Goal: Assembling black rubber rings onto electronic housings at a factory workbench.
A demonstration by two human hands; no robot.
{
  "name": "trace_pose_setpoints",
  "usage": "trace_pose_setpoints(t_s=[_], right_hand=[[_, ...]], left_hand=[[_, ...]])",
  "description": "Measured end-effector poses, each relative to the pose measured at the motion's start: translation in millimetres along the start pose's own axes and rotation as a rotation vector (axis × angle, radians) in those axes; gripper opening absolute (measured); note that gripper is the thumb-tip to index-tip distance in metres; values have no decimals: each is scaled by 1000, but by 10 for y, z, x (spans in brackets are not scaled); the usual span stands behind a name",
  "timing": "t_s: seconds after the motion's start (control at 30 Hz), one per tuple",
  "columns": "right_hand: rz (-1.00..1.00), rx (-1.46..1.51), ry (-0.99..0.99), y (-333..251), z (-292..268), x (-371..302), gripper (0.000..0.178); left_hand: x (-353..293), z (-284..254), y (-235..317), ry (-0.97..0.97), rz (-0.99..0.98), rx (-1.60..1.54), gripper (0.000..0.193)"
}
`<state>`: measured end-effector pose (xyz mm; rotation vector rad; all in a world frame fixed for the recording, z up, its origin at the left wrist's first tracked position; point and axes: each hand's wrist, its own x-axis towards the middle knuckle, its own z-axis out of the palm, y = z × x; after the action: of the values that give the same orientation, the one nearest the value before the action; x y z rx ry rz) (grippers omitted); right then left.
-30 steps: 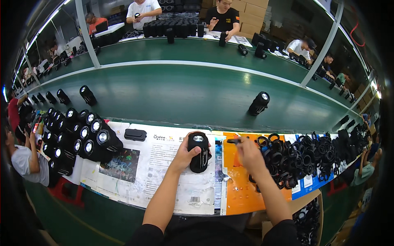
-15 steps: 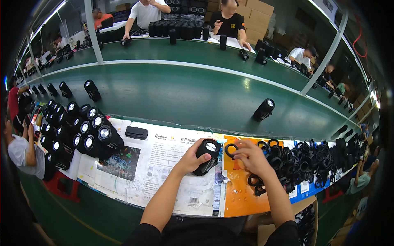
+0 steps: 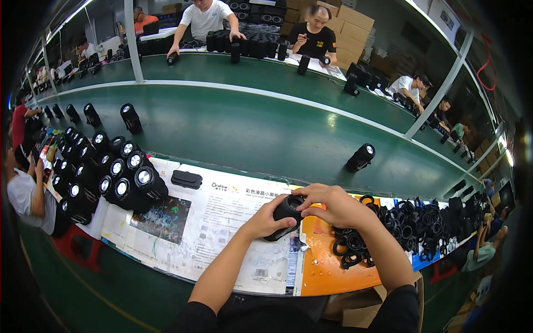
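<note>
Leaning up and to the right, the black cylindrical speaker (image 3: pixel 286 215) sits in front of the person, over the border between a white printed sheet (image 3: pixel 233 252) and an orange sheet (image 3: pixel 325 272). Its long axis is tilted: the round end points up and away to the right, the lower end down to the left. A dark ring-shaped rim (image 3: pixel 290 204) shows at the upper end, partly covered by fingertips; whether the base touches anything cannot be told.

Right of it, a tangled heap of black rings (image 3: pixel 408 227) spreads over the orange sheet and beyond, with the right forearm crossing in front of its near end. A crowd of black speakers (image 3: pixel 119 177) stands well to the left, silver discs facing up, and a black oblong piece (image 3: pixel 186 179) lies near the white sheet's far edge. Beyond, a single speaker (image 3: pixel 361 157) leans on the green conveyor belt (image 3: pixel 250 127).

The left hand (image 3: pixel 271 221) grasps the speaker's side, thumb across the near face. The right hand (image 3: pixel 332 204) arches over the upper end, fingers bent down onto it; whether these pinch anything cannot be told. Both forearms slant inward from the lower edge.
</note>
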<state>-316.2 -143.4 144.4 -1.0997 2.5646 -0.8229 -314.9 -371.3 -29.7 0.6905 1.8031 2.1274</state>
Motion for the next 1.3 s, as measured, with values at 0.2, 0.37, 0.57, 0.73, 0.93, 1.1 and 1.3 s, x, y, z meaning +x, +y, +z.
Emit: trace_pose_setpoints(t_s=[0.2, 0.37, 0.57, 0.73, 0.93, 1.1, 1.3], right_hand=[[36, 18, 133, -27, 196, -53, 48], [-164, -219, 65, 17, 181, -49, 67], [-126, -189, 53, -3, 199, -30, 68], [-114, -135, 80, 29, 217, -94, 68], [-91, -161, 79, 26, 228, -43, 71], [-133, -212, 72, 26, 194, -27, 71], [-150, -202, 47, 43, 161, -31, 66]], left_hand=[[1, -14, -87, 18, 47, 26, 82], [11, 23, -8, 37, 54, 18, 82], [-2, -6, 9, 14, 41, -24, 78], [0, 10, 86, -2, 52, -13, 76], [10, 61, 212, -8, 55, 61, 80], [10, 76, 115, 19, 60, -27, 76], [31, 81, 116, 6, 112, 31, 76]])
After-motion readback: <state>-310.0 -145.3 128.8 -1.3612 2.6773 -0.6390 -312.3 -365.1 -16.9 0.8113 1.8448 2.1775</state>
